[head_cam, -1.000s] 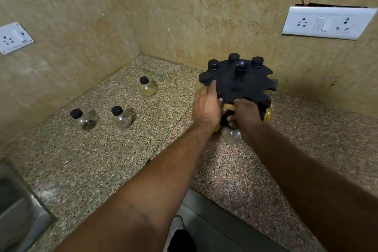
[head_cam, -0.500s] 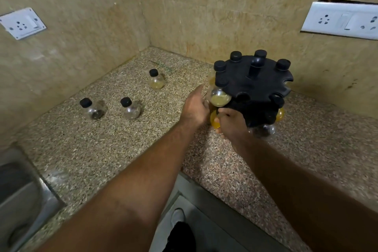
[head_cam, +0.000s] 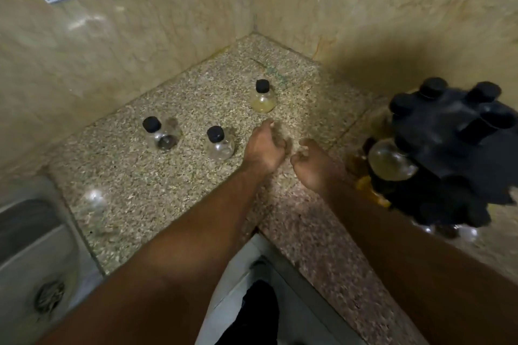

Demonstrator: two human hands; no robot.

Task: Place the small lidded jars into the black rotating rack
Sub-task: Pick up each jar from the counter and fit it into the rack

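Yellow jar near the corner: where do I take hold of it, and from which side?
Grip the yellow jar by its round body, coming from the front with the left hand, which is nearest. It stands upright and alone, so its sides are free, and that likely leaves the neck under the cap free for a rack slot.
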